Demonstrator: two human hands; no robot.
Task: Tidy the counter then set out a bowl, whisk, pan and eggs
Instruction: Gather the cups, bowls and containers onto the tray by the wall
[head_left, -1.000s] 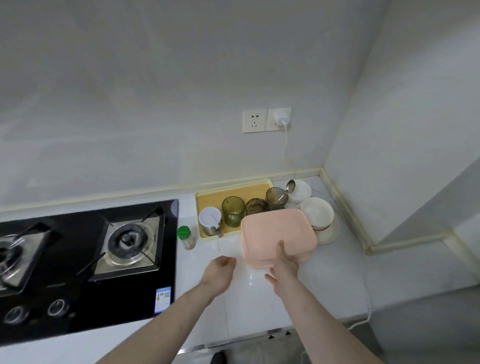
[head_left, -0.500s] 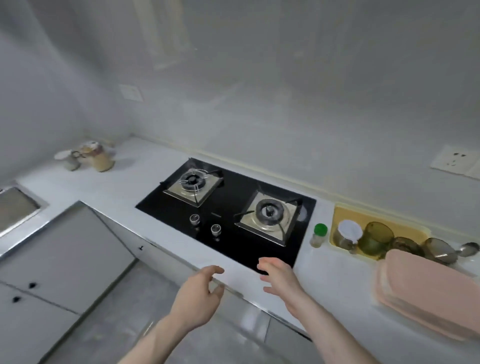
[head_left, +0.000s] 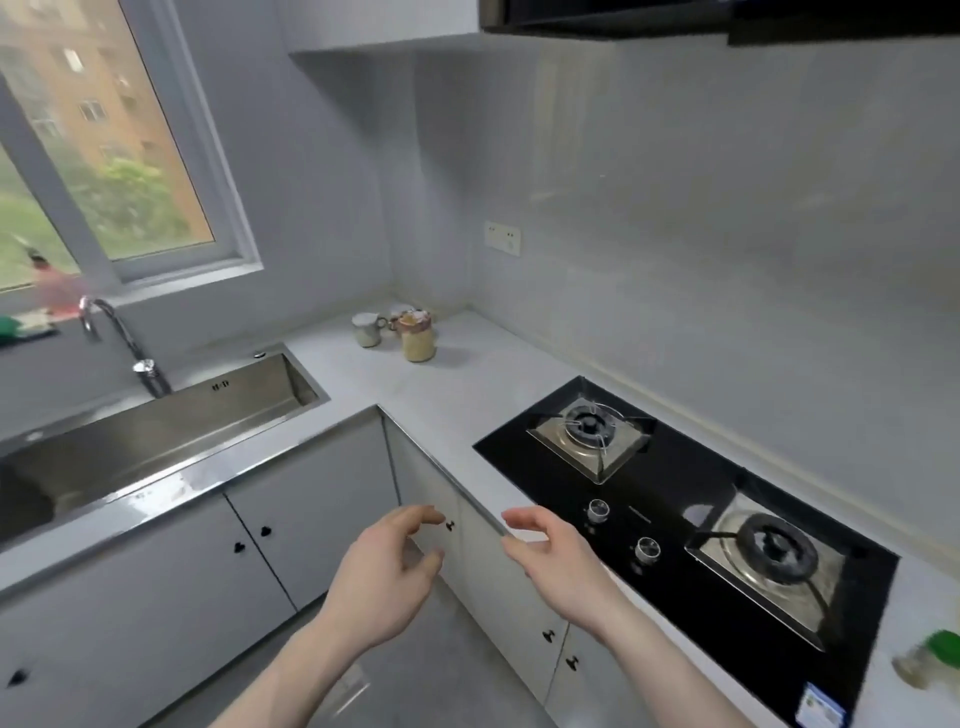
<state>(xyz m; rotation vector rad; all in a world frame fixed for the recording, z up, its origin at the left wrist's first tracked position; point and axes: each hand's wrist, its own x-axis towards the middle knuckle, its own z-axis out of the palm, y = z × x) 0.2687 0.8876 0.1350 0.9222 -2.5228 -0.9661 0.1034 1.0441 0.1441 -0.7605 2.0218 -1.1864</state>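
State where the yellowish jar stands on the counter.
The yellowish jar stands in the far counter corner, beside a pale mug, between the sink and hob.

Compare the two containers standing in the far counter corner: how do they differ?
The mug is pale whitish with a side handle; the jar is yellowish with none visible. The jar stands taller and nearer the camera, with a brownish top. Both stand upright on the counter.

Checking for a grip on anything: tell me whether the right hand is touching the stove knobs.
Apart. The head view shows the right hand open in the air, with bare black glass between it and the stove knobs.
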